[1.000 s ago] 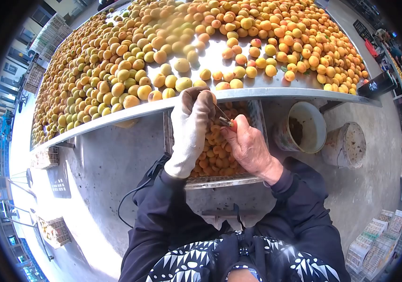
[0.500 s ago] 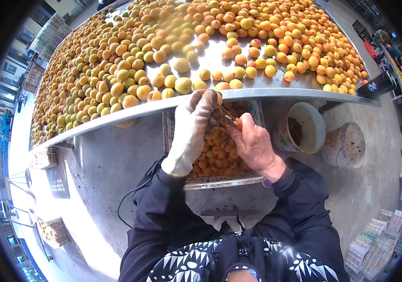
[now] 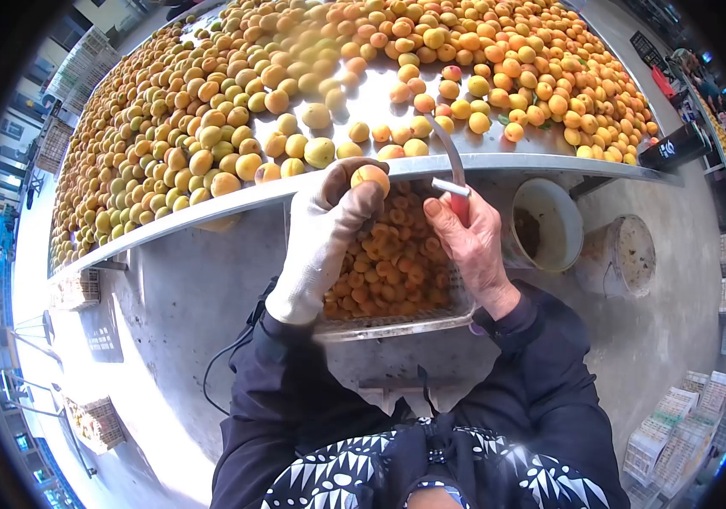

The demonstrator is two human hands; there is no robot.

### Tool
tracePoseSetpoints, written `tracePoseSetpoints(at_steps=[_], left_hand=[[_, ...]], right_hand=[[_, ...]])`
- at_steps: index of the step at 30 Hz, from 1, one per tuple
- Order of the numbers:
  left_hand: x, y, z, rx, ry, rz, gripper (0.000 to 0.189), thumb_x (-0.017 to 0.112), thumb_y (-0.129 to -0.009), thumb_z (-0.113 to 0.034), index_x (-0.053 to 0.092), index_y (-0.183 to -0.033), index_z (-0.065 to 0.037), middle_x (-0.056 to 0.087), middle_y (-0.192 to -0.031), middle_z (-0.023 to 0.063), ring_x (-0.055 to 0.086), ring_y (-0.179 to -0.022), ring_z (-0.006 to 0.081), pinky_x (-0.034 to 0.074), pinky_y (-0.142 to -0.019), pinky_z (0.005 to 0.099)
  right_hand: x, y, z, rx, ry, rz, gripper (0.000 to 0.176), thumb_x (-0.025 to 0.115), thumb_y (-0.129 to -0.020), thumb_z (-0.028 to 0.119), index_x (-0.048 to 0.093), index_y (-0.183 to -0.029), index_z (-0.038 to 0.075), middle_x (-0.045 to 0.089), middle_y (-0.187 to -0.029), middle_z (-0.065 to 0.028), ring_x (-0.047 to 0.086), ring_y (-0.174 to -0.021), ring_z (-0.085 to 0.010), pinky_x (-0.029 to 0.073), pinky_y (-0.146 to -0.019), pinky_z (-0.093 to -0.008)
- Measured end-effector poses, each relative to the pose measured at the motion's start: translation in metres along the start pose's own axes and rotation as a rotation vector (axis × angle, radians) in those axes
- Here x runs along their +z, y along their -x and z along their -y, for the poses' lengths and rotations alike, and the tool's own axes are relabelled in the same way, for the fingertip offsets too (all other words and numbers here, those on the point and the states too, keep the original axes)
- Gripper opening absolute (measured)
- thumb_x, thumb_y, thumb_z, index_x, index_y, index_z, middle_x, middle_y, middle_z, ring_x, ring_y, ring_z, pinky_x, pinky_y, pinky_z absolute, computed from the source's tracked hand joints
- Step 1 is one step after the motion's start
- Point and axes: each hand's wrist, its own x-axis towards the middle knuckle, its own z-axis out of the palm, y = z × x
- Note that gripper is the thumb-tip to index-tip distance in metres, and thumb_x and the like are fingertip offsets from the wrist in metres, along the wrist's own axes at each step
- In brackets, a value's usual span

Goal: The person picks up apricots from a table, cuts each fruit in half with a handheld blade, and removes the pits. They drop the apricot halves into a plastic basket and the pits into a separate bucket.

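Note:
In a white glove with dark, stained fingers, my left hand (image 3: 325, 229) pinches an apricot (image 3: 370, 177) just in front of the table's edge. My bare right hand (image 3: 473, 242) grips a knife with a red handle (image 3: 459, 206) and a curved blade (image 3: 447, 151) that points up and away from the fruit. A pale crosspiece sticks out near the base of the blade. Below both hands, a crate (image 3: 397, 328) holds many cut apricots (image 3: 392, 263). Whole apricots (image 3: 235, 110) are heaped over the metal table (image 3: 498, 163) ahead.
A white bucket (image 3: 579, 242) with brown residue inside stands right of the crate, beside a second, dirty bucket (image 3: 634, 254). Stacked crates (image 3: 677, 433) are at the lower right. A basket (image 3: 95, 422) sits on the floor at left.
The knife has come away from the apricot, and its blade now points upward. My right hand has moved right, apart from the left. The left hand has turned, showing the apricot.

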Motion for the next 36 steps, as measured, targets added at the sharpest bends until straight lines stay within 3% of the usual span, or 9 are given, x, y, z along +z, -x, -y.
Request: tracePoseSetpoints(at_steps=[2,4,13,15,20,23,31,33,36], left_hand=[[0.006,0.002,0.001,0.068,-0.152,0.039,0.051,0.077,-0.085,-0.034,0.061,-0.118,0.001,0.065,-0.107,0.0064,0.059,-0.099,0.0133,0.046,-0.091,0.0278],[0.009,0.002,0.007,0.133,-0.332,0.114,0.047,0.078,-0.082,-0.025,0.061,-0.118,-0.001,0.066,-0.109,0.0077,0.061,-0.100,0.0151,0.047,-0.091,0.0290],[0.016,0.007,0.007,0.154,-0.487,0.166,0.050,0.080,-0.082,-0.027,0.061,-0.119,0.001,0.066,-0.111,0.0084,0.061,-0.103,0.0152,0.047,-0.094,0.0300],[0.017,0.008,0.009,0.186,-0.373,0.120,0.048,0.077,-0.082,-0.024,0.060,-0.120,0.000,0.068,-0.104,0.0095,0.062,-0.099,0.0154,0.048,-0.091,0.0303],[0.015,0.015,-0.004,-0.057,0.092,0.174,0.055,0.077,-0.085,-0.025,0.054,-0.128,0.000,0.057,-0.126,0.0084,0.054,-0.115,0.0165,0.043,-0.100,0.0306],[0.015,0.014,-0.003,-0.032,0.242,0.203,0.058,0.080,-0.083,-0.028,0.054,-0.127,0.000,0.058,-0.125,0.0084,0.055,-0.114,0.0159,0.044,-0.100,0.0308],[0.009,0.016,-0.004,0.004,0.192,0.122,0.055,0.083,-0.078,-0.024,0.058,-0.120,0.001,0.062,-0.118,0.0074,0.058,-0.108,0.0155,0.047,-0.096,0.0299],[0.012,0.017,-0.005,0.022,0.145,0.092,0.051,0.083,-0.077,-0.019,0.059,-0.117,0.002,0.062,-0.116,0.0072,0.058,-0.107,0.0150,0.046,-0.095,0.0297],[0.015,0.018,-0.006,0.045,0.047,0.060,0.050,0.084,-0.076,-0.018,0.060,-0.115,0.002,0.062,-0.115,0.0073,0.057,-0.106,0.0146,0.046,-0.095,0.0296]], right_hand=[[0.001,-0.004,0.016,0.133,-0.231,0.143,0.037,0.069,-0.092,0.040,0.060,-0.094,0.004,0.053,-0.069,0.0035,0.044,-0.055,-0.0046,0.037,-0.051,-0.0210],[0.004,-0.006,0.022,0.173,-0.347,0.242,0.042,0.067,-0.092,0.046,0.060,-0.101,0.005,0.052,-0.070,0.0041,0.044,-0.056,-0.0001,0.034,-0.048,-0.0166],[0.008,-0.003,0.015,0.251,-0.529,0.238,0.024,0.069,-0.092,0.026,0.062,-0.102,0.005,0.057,-0.072,0.0032,0.045,-0.051,-0.0006,0.036,-0.045,-0.0153],[0.006,-0.002,0.013,0.264,-0.627,0.248,0.023,0.067,-0.093,0.026,0.062,-0.101,0.005,0.058,-0.072,0.0011,0.046,-0.051,-0.0018,0.036,-0.044,-0.0157],[-0.002,-0.008,0.010,0.351,-0.980,0.299,0.027,0.060,-0.095,0.030,0.057,-0.100,0.003,0.061,-0.070,-0.0082,0.048,-0.046,-0.0084,0.037,-0.042,-0.0191],[-0.004,-0.007,0.018,0.347,-1.007,0.320,0.027,0.060,-0.094,0.029,0.058,-0.101,0.003,0.060,-0.070,-0.0088,0.048,-0.046,-0.0088,0.037,-0.042,-0.0194],[-0.017,-0.007,0.016,0.290,-0.507,0.177,0.028,0.062,-0.095,0.030,0.065,-0.102,0.002,0.060,-0.070,-0.0003,0.050,-0.054,-0.0021,0.035,-0.044,-0.0189],[-0.012,-0.008,0.015,0.156,-0.143,0.164,0.028,0.063,-0.096,0.030,0.066,-0.101,0.003,0.061,-0.070,0.0027,0.049,-0.056,-0.0008,0.036,-0.046,-0.0181],[-0.010,-0.005,0.014,0.130,-0.136,0.110,0.027,0.065,-0.096,0.031,0.066,-0.097,0.004,0.060,-0.067,0.0036,0.047,-0.054,-0.0003,0.036,-0.048,-0.0177]])
